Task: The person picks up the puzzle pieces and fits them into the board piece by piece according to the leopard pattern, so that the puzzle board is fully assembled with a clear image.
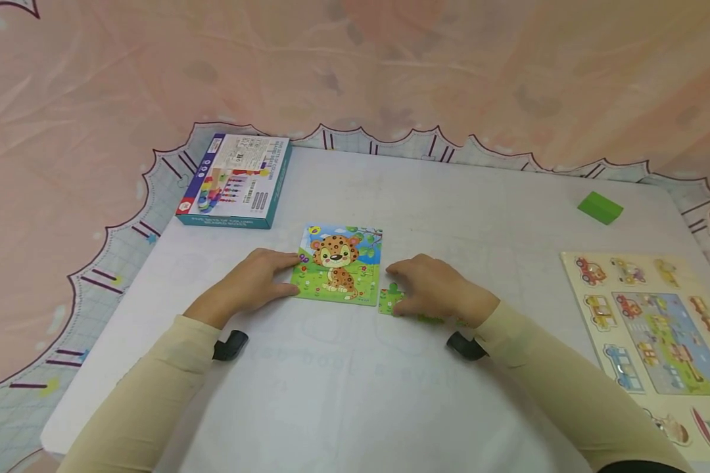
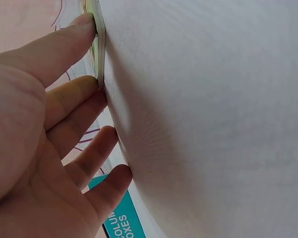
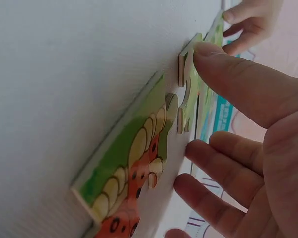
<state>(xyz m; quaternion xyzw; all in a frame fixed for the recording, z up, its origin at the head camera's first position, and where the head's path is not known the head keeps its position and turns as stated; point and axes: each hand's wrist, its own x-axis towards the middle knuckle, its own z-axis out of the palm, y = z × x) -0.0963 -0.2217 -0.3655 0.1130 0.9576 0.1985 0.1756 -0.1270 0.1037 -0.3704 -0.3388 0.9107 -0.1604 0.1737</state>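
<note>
fingers spread, our left hand (image 1: pixel 252 282) touches the puzzle (image 1: pixel 336 266), our right hand (image 1: pixel 436 288) a loose piece (image 1: pixel 386 303), neither gripping; likely light, stiff, best pinched by edges.

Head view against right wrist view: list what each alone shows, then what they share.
Only the head view: the green block, the vehicle board and the leopard's face on the puzzle.
Only the right wrist view: the orange spotted print on a loose piece.
Both: the right hand, the left hand at the puzzle's edge, the green piece at the right thumb, and the box's teal side.
</note>
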